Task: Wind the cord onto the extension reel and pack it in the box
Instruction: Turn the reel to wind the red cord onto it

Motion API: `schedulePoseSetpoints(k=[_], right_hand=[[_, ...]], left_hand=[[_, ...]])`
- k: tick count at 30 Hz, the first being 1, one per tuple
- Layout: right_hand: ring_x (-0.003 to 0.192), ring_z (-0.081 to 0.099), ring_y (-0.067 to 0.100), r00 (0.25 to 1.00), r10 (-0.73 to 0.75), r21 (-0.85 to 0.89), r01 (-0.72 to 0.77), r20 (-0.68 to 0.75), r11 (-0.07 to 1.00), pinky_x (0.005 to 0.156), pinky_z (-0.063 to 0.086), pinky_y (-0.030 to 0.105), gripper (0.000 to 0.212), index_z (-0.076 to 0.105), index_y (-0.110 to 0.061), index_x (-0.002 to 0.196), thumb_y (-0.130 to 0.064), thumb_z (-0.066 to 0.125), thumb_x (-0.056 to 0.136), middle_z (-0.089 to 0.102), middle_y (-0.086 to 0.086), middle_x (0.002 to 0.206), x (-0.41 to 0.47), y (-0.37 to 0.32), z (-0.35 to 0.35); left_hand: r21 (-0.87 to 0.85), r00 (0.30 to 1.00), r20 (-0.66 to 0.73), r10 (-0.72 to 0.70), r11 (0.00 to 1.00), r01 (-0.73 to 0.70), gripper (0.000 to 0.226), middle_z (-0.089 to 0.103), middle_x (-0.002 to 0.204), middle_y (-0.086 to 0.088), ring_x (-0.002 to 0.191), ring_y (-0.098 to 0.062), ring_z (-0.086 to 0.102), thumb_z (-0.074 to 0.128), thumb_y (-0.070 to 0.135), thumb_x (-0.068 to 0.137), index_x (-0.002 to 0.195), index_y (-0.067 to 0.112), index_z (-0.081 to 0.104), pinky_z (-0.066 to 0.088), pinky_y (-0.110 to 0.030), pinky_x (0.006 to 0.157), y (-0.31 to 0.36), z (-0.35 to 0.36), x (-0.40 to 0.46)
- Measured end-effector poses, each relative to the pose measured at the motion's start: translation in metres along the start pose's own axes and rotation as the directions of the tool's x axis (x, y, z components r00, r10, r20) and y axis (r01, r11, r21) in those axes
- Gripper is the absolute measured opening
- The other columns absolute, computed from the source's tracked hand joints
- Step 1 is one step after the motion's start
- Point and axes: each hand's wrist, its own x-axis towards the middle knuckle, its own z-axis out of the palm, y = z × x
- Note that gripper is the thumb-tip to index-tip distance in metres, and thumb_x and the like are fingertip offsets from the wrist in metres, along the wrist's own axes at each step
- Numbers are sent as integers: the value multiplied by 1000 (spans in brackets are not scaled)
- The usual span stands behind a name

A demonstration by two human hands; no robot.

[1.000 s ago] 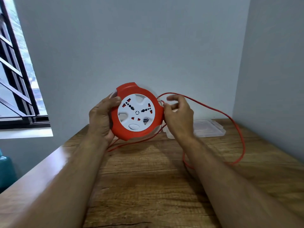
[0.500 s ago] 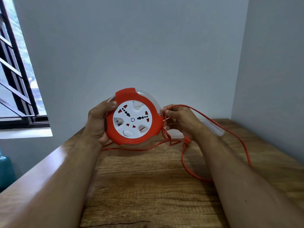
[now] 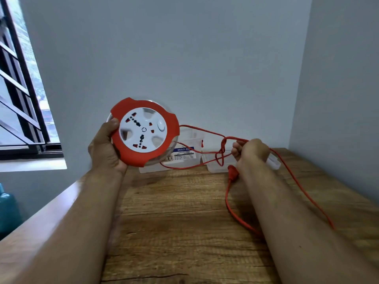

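Observation:
My left hand (image 3: 105, 147) grips the round red extension reel (image 3: 144, 133) with its white socket face, raised above the wooden table (image 3: 184, 212). A thin red cord (image 3: 207, 133) runs from the reel's right side to my right hand (image 3: 249, 149), which holds it where it tangles into loops. The cord's red plug (image 3: 233, 173) hangs just below that hand, and more cord trails over the table on both sides of my right forearm. A clear plastic box (image 3: 184, 158) with a blue label stands behind the reel, its clear lid (image 3: 215, 162) lying beside it.
Grey walls close the table in at the back and on the right. On the left is a barred window (image 3: 22, 95) with a white sill. A teal object (image 3: 7, 210) sits low beyond the table's left edge.
My hands have moved apart: the right hand drew the cord away to the right, and the reel went left and up, with its face turned. The box behind it has come into view.

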Motion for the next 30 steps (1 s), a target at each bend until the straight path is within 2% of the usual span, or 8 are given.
schedulePoseSetpoints(k=[6, 9, 12, 16, 18, 23, 26, 30], right_hand=[[47, 66, 22, 977, -25, -394, 108, 210, 913, 45, 52, 27, 58, 66, 4, 93, -50, 44, 100, 72, 16, 69, -5, 2, 0], [48, 70, 23, 903, -109, -630, 373, 417, 681, 48, 57, 34, 77, 67, -2, 79, -78, 58, 75, 71, 10, 60, -17, -1, -1], [39, 65, 16, 810, -265, -731, 586, 523, 349, 47, 59, 34, 60, 67, -7, 69, -66, 75, 68, 66, 3, 50, -27, -3, 0], [47, 69, 19, 805, -165, -674, 572, 569, 468, 48, 59, 34, 21, 69, -10, 98, -15, 77, 78, 73, 10, 76, -30, -10, 7], [53, 71, 21, 809, -143, -603, 530, 570, 596, 48, 57, 30, 36, 66, -16, 114, 3, 64, 84, 70, 16, 99, -27, -11, 6], [59, 70, 22, 943, -204, -494, 313, 262, 812, 54, 58, 27, 34, 62, -13, 108, 10, 44, 91, 63, 16, 107, 0, -7, -10], [72, 69, 16, 914, -227, -871, 393, 336, 295, 51, 45, 18, 26, 64, -3, 113, -4, 46, 95, 67, 13, 95, 15, 0, -28], [90, 65, 21, 778, -228, -810, 555, 586, -188, 66, 47, 27, 36, 70, -10, 99, -39, 49, 96, 68, 12, 97, 8, 5, -19]], left_hand=[[-9, 999, -53, 5, 1000, -5, 51, 62, 146, -25, 136, -46, 59, 58, 18, 98, 146, 2, 58, 46, -65, 113, -2, 2, -2], [-3, 997, -72, 8, 1000, -8, 50, 65, 143, -25, 134, -46, 61, 61, 17, 97, 144, 1, 60, 48, -65, 111, -6, 6, -5], [2, 994, -112, 17, 1000, -17, 49, 67, 139, -24, 130, -45, 63, 65, 16, 95, 142, 0, 62, 51, -63, 108, -8, 7, -6], [37, 989, -145, 34, 999, -28, 46, 71, 134, -23, 119, -42, 70, 69, 15, 93, 137, 0, 66, 57, -60, 102, -8, 7, -8], [53, 984, -169, 48, 998, -39, 43, 74, 130, -22, 110, -38, 74, 71, 15, 91, 132, 2, 70, 62, -55, 95, -7, 5, -7], [-42, 974, -207, 96, 993, -107, 47, 72, 134, -20, 124, -40, 69, 69, 15, 92, 137, 2, 66, 56, -60, 104, 2, -3, 0], [-101, 974, -208, 92, 988, -115, 48, 69, 138, -20, 128, -39, 66, 65, 16, 95, 141, 3, 63, 53, -61, 107, 3, -3, 1], [-99, 979, -189, 79, 990, -99, 48, 69, 138, -20, 128, -39, 67, 65, 18, 96, 141, 3, 63, 53, -61, 107, -2, 2, -2]])
